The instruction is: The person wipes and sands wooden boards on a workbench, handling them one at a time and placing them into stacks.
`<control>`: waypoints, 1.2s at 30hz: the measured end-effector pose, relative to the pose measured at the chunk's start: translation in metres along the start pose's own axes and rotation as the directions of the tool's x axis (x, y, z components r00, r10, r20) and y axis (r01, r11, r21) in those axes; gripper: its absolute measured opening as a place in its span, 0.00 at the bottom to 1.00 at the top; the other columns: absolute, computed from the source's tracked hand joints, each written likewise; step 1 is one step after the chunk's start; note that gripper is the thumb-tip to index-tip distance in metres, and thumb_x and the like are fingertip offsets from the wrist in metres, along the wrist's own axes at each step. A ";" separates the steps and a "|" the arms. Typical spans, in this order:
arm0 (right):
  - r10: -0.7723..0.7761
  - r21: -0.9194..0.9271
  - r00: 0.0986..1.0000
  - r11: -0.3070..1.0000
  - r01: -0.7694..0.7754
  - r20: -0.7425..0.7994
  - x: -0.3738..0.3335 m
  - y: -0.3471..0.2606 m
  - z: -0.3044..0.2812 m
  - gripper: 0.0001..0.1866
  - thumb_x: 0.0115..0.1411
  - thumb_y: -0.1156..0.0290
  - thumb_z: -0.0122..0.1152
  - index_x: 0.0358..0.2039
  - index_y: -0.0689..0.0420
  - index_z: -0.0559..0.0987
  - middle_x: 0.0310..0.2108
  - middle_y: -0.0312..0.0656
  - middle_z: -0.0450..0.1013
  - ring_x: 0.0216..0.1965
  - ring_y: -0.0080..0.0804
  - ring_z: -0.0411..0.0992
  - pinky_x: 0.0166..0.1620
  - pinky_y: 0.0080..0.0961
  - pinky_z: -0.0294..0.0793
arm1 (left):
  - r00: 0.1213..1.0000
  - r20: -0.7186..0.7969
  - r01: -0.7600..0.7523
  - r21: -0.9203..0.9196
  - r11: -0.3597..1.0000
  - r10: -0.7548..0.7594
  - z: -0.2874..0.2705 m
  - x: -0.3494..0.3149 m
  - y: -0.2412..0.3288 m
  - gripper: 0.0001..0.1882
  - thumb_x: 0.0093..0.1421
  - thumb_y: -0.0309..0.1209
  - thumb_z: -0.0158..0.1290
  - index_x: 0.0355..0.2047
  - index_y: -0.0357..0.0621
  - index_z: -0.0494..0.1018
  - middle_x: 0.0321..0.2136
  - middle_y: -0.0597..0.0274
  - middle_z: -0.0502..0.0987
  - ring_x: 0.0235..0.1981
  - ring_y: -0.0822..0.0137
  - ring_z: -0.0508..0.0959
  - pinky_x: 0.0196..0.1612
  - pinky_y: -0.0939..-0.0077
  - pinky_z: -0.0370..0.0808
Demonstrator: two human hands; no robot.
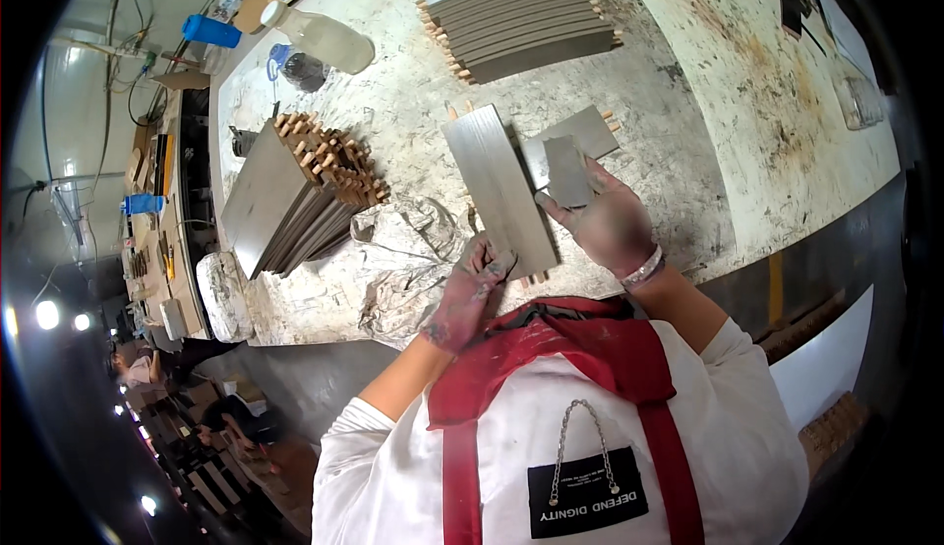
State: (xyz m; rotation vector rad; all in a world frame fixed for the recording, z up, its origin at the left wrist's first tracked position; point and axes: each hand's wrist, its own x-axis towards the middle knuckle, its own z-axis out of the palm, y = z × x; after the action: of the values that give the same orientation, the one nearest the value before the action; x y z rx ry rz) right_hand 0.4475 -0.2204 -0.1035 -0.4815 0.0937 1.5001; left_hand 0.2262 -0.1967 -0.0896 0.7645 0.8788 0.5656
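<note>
A long grey board [501, 191] with light wooden pegs at its ends lies tilted in front of me. My left hand [474, 284] is closed at its near end, thumb and fingers pinching the edge. My right hand [612, 225] grips a small flat grey pad [567, 173] just beside the board's right edge; its exact kind is unclear. Beyond the pad rests a second grey board [595, 137], pegs showing at its right end and partly covered by the pad. Grey smudges mark both hands.
Grey pegged boards form one stack [516, 19] at the far side and another, leaning stack [300, 196] at the left. A crumpled stained cloth [408, 250] lies by my left hand. A cloudy plastic bottle [329, 41] and a blue bottle [211, 30] occupy the far left of the table [669, 102].
</note>
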 end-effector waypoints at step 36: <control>-0.050 -0.150 0.999 0.987 0.052 0.016 0.009 -0.019 -0.003 0.21 0.69 0.66 0.49 0.60 0.56 0.70 0.60 0.44 0.69 0.57 0.39 0.69 0.51 0.40 0.77 | 0.755 0.251 -0.287 0.957 -0.038 0.606 -0.354 -0.078 0.371 0.29 0.48 0.14 0.56 0.54 0.37 0.71 0.54 0.47 0.73 0.56 0.47 0.72 0.59 0.62 0.70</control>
State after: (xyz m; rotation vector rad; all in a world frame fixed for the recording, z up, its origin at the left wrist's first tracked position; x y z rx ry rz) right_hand 0.4670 -0.2134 -0.1045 -0.5919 -0.0419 1.4657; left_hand -0.1601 0.0976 0.0919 2.4215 1.2185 0.6284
